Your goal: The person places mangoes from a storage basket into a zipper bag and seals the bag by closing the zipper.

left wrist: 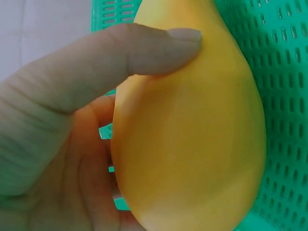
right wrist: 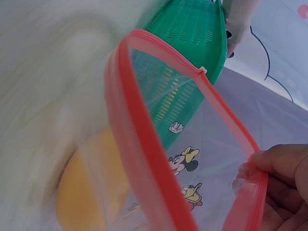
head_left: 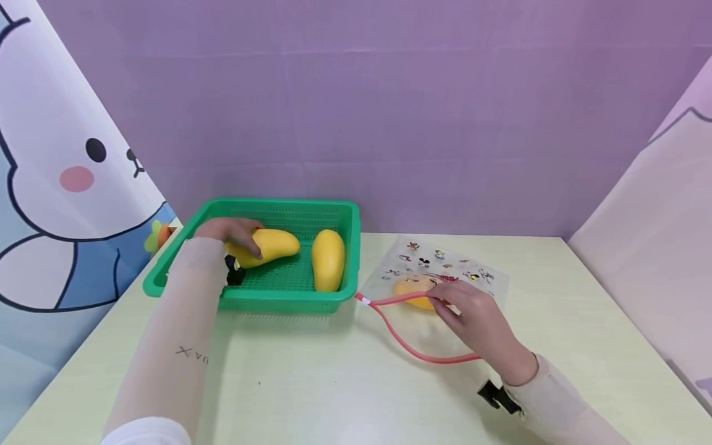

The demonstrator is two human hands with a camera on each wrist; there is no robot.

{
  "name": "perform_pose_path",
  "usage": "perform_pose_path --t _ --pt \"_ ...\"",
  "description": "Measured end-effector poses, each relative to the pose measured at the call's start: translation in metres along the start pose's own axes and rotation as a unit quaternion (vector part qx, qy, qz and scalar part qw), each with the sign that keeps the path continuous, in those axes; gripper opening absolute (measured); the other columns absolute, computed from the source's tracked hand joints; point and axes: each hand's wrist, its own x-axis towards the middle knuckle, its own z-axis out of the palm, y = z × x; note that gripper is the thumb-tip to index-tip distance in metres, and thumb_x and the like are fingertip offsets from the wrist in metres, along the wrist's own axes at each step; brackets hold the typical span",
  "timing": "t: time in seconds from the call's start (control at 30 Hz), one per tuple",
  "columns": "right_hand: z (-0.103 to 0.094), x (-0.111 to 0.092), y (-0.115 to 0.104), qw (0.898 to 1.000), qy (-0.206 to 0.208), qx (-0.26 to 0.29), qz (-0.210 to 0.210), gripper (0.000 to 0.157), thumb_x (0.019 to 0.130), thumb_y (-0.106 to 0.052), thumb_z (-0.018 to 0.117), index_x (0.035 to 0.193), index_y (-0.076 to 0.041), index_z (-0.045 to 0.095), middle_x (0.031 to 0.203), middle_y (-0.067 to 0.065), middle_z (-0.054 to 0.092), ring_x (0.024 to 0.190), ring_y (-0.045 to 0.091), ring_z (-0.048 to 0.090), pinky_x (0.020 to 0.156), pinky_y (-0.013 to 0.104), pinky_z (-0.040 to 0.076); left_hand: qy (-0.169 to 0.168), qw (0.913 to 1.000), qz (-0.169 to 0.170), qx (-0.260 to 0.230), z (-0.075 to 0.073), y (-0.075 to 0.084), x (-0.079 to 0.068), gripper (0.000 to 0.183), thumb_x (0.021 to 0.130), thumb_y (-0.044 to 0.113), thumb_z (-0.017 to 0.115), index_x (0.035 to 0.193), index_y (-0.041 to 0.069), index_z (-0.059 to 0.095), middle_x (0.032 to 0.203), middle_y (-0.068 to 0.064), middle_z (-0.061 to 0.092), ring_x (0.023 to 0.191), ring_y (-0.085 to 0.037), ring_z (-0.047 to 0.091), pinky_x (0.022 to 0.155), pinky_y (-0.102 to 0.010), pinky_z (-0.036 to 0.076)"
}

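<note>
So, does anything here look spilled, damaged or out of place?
Nothing looks spilled or damaged. The clear bag sits askew on the table, but the right hand holds its red rim, so that seems ordinary. Two tiny dark specks stand out slightly against the pale table.

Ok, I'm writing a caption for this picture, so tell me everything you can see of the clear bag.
The clear bag looks like thin, see-through plastic printed with small cartoon characters. Its red edge has a small white piece at one end, perhaps a zip slider. It rests on the table, right of the green basket, mouth open. The right hand pinches the red edge. A yellow fruit appears to lie inside.
</note>
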Motion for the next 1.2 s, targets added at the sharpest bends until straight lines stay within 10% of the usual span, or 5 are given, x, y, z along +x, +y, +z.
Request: perform_pose_path --t 1.2 --pt "0.000 0.000 -0.003 1.000 -0.005 -0.002 0.002 0.032 0.062 0.006 0.081 0.089 -0.006 0.071 0.085 0.002 0.070 0.077 0.014 0.065 0.063 0.020 0.053 0.045 0.9972 0.041 0.044 -0.013 0.011 -0.021 0.082 0.080 0.033 0.070 0.144 0.003 0.029 0.137 -0.024 0.037 0.115 -0.038 0.041 0.089 -0.053 0.041"
